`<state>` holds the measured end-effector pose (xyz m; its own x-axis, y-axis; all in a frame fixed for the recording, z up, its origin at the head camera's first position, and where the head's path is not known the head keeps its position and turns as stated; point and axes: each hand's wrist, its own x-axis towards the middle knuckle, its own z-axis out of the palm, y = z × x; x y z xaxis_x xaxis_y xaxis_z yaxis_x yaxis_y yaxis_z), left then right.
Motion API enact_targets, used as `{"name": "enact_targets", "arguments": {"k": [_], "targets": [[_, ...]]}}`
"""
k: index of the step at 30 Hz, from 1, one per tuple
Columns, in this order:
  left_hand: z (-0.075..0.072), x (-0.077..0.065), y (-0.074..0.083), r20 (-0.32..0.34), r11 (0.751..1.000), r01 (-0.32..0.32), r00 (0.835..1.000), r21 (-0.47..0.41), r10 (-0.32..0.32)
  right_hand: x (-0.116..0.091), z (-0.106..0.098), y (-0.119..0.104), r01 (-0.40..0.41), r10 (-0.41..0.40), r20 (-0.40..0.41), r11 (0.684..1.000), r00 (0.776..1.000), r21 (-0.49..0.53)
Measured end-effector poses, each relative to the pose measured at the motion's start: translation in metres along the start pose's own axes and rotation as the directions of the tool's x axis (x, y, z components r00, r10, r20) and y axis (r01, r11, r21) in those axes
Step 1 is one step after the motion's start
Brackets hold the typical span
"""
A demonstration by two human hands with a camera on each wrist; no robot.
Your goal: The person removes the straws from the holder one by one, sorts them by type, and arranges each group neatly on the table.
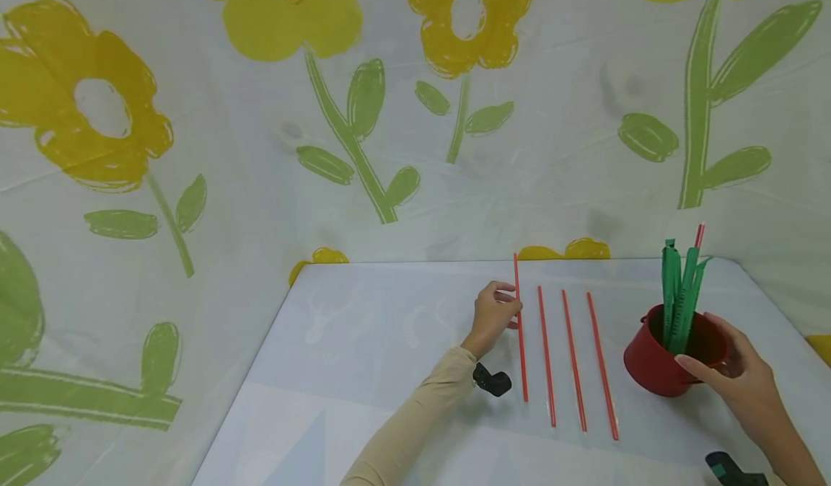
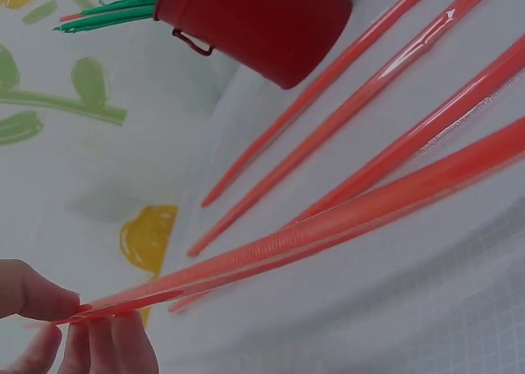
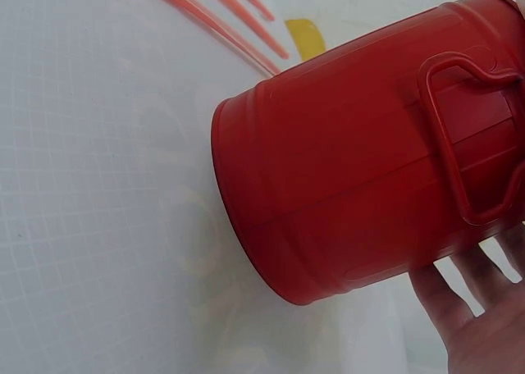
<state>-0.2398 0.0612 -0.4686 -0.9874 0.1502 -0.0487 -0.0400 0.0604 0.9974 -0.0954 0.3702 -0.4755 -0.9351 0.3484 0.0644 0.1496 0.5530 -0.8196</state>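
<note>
My left hand pinches a slim red straw near its far end, thumb against fingers. In the left wrist view, this straw runs in front of the others and shows a glossy, clear film along it. To its right, three more red straws lie side by side on the table. At the right, my right hand grips a small red metal bucket, thumb at the rim and fingers round the side. Green-wrapped sticks stand in the bucket, with a red tip showing above one.
The white table ends at a back edge against a hanging cloth printed with yellow flowers. A wire handle sticks out from the bucket's side. Black wrist cameras sit on both wrists.
</note>
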Motion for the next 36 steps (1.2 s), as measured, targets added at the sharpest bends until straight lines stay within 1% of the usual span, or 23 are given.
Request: {"name": "enact_targets", "arguments": {"k": [5,12,17,24,28,31,36], "targets": [[0.001,-0.002,-0.006,0.011,1.0,0.018,1.0,0.011,-0.018,0.001,0.0,0.001,-0.001,0.001,0.002,1.0,1.0,-0.004],[0.002,-0.006,-0.009,0.022,0.999,0.036,0.999,0.021,-0.036,0.001,0.0,0.002,0.013,-0.013,0.005,1.0,1.0,-0.002],[0.004,-0.007,-0.012,0.017,0.998,0.037,0.999,0.047,-0.038,0.0,-0.001,0.001,0.02,-0.02,0.006,1.0,1.0,-0.001],[0.006,-0.009,-0.016,0.016,0.994,0.063,0.998,0.086,-0.065,0.001,-0.001,0.002,0.016,-0.016,0.005,1.0,1.0,-0.004],[0.008,-0.011,-0.017,0.02,0.993,0.062,0.998,0.097,-0.064,0.001,-0.001,0.002,0.016,-0.016,0.011,1.0,1.0,-0.003],[0.008,-0.011,-0.018,0.019,0.992,0.06,0.998,0.107,-0.062,0.001,-0.001,0.002,0.018,-0.018,0.015,1.0,1.0,0.002],[0.01,-0.012,-0.02,-0.004,0.986,0.066,0.998,0.15,-0.066,0.001,-0.001,0.004,0.033,-0.033,0.014,0.999,0.999,0.009]]}}
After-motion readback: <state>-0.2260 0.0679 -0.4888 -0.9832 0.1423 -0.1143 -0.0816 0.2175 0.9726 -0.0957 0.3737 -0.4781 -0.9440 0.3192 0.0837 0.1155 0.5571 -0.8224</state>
